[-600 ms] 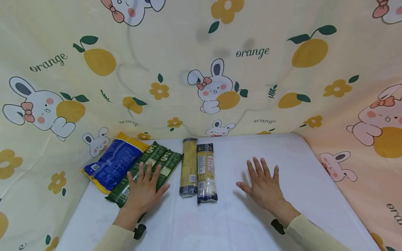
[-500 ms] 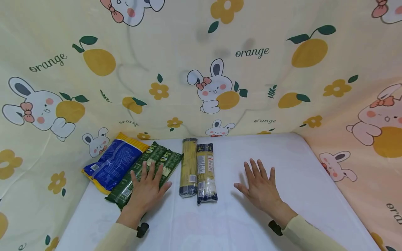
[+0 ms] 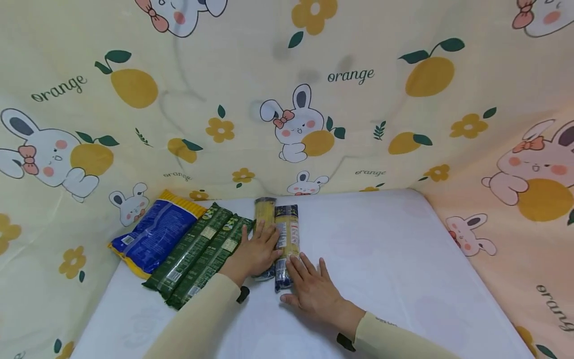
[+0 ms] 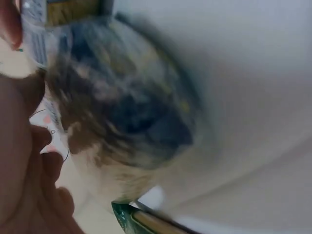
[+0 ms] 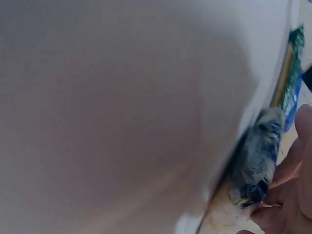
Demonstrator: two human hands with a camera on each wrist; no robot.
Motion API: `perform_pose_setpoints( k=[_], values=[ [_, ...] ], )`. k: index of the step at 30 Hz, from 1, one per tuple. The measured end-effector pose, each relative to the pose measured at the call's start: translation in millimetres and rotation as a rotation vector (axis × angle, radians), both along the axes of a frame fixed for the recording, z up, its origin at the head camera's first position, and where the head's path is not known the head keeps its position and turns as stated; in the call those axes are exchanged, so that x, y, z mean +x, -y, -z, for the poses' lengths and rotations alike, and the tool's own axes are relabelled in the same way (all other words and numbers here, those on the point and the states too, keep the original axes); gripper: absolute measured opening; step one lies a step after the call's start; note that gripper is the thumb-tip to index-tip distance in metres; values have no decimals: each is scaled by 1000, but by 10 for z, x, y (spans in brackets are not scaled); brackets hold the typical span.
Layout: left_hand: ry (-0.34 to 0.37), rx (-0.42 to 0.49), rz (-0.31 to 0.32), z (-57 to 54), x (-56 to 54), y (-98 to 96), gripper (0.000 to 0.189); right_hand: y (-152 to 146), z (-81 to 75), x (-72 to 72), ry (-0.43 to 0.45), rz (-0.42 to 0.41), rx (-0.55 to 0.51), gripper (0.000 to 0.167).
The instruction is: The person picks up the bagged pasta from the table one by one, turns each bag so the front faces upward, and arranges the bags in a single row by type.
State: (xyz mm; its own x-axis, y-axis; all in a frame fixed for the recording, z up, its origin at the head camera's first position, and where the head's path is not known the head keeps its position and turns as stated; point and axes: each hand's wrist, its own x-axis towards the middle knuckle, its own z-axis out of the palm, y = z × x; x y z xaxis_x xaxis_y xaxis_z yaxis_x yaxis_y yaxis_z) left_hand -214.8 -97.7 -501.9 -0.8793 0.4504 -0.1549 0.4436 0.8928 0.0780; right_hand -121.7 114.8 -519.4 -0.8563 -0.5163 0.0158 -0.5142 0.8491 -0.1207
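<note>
Two clear-wrapped packs of pasta sticks with dark blue ends lie side by side near mid-table in the head view. Over the left pasta pack [image 3: 264, 209] lies my left hand [image 3: 253, 253], fingers extended forward and hiding its middle. Its thumb reaches to the edge of the right pasta pack [image 3: 288, 234]. My right hand [image 3: 316, 294] has its fingertips at the lower right side of that same pack, fingers mostly straight. A blurred, crinkled pack end [image 4: 131, 107] fills the left wrist view beside my fingers. In the right wrist view another pack end [image 5: 256, 163] shows next to my fingers.
Left of the pasta, two long green packets [image 3: 193, 249] lie slanted alongside each other. Beyond them sits a blue and yellow bag [image 3: 154, 232] near the left wall. A printed cloth [image 3: 358, 119] encloses the white table [image 3: 381, 239] at the back and sides.
My left hand has moved right, from over the green packets onto the left pasta pack. My right hand has moved left and nearer, up to the right pasta pack. The view has shifted slightly.
</note>
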Motion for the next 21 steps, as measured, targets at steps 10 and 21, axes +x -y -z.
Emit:
perform_pose_setpoints(
  k=[10, 21],
  values=[
    [19, -103, 53, 11, -69, -213, 77, -177, 38, 50, -21, 27, 9, 84],
    [-13, -130, 122, 94, -45, -577, 79, -569, 44, 194, -55, 30, 2, 77]
  ],
)
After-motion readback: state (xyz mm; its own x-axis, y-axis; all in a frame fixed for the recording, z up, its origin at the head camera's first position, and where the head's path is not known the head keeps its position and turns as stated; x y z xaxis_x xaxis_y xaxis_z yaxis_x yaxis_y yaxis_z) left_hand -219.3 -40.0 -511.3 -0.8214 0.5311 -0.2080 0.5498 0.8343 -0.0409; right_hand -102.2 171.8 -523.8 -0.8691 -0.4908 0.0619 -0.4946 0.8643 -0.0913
